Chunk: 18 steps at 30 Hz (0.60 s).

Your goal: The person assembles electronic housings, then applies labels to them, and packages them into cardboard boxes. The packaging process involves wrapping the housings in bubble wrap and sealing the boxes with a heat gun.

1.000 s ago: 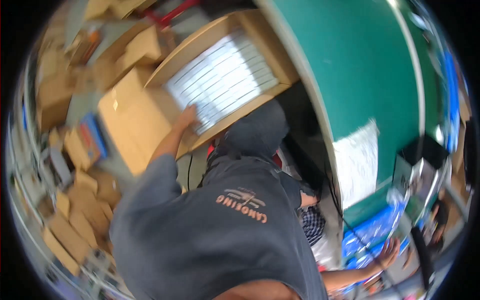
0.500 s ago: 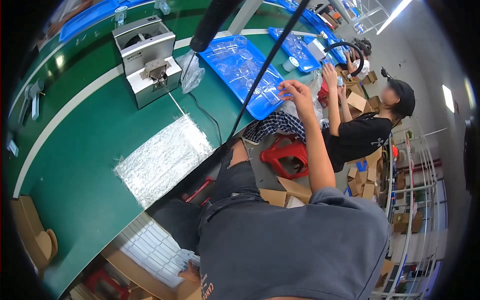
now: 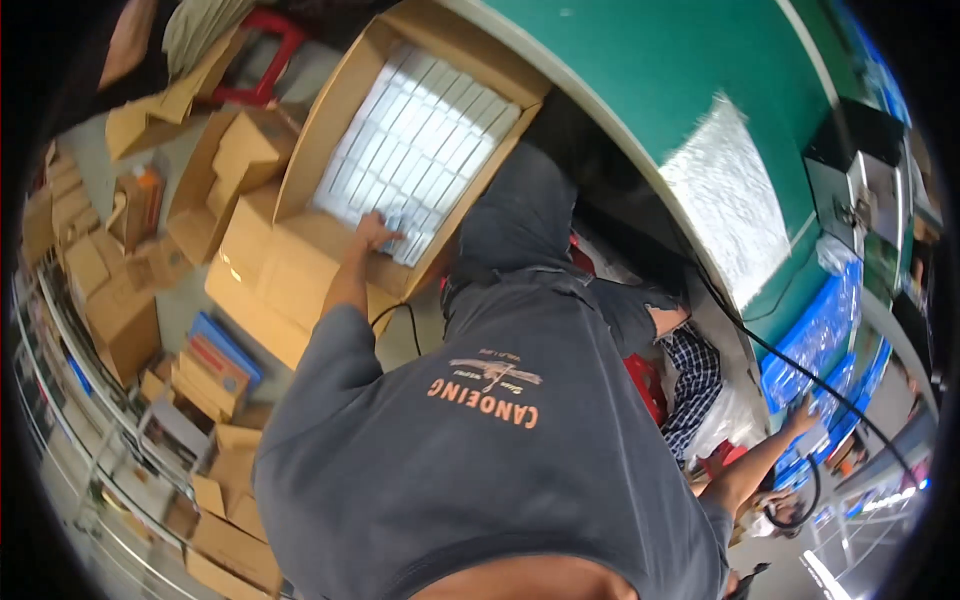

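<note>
Head view: left hand (image 3: 378, 232) reaches over the near edge of an open brown cardboard carton (image 3: 325, 120), fingers part-curled on the slim, pale, rectangular packs (image 3: 430, 130) inside; can't tell if one is actually gripped or only touched. Packs sit in tight rows across the carton, a near flap (image 3: 280, 270) folded outward under the forearm. Carton stands beside the left edge of the green-topped bench (image 3: 650, 60). Handling, judged by look: packs likely light, fairly stiff, smooth enough to slip, maybe crushable; best taken by a free end or the long narrow sides, thumb opposite fingers, no hard squeeze. Right hand (image 3: 800, 417) is out by the near corner of a blue plastic tray (image 3: 776, 392) of clear plastic parts (image 3: 822, 320); small, blurred, can't tell how open it is or whether it holds anything. Crinkled silver foil sheet (image 3: 728, 195) lies along the bench's left edge, boxy metal machine (image 3: 850, 200) to its right.
</note>
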{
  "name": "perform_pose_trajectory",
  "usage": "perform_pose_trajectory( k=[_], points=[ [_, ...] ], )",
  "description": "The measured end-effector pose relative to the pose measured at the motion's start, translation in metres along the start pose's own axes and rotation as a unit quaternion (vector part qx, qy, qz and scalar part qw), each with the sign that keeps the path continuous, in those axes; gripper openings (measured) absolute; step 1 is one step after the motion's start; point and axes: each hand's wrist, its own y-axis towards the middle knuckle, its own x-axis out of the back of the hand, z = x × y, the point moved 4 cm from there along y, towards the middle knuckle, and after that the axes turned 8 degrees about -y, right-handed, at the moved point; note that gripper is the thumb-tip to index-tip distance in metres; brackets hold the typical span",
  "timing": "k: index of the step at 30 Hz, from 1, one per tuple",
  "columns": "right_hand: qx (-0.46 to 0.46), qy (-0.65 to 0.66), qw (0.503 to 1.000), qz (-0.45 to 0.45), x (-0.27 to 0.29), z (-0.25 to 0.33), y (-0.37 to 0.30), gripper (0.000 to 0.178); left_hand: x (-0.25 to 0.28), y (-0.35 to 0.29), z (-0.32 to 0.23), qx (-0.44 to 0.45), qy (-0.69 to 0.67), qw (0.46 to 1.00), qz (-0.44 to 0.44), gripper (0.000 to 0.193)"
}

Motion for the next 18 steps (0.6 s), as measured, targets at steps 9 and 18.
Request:
perform_pose_trajectory(
  k=[9,18],
  points=[
    [-0.080,0.194,0.975,-0.073,-0.006,0.101,-0.141,0.063,-0.011,-0.033,0.034,-0.022,-0.099,0.994,0.027,0.101],
    [-0.170,0.737,0.638,-0.141,0.022,0.133,-0.166,0.058,-0.017,-0.037,0.018,-0.015,-0.198,0.975,0.099,0.079]
  ],
)
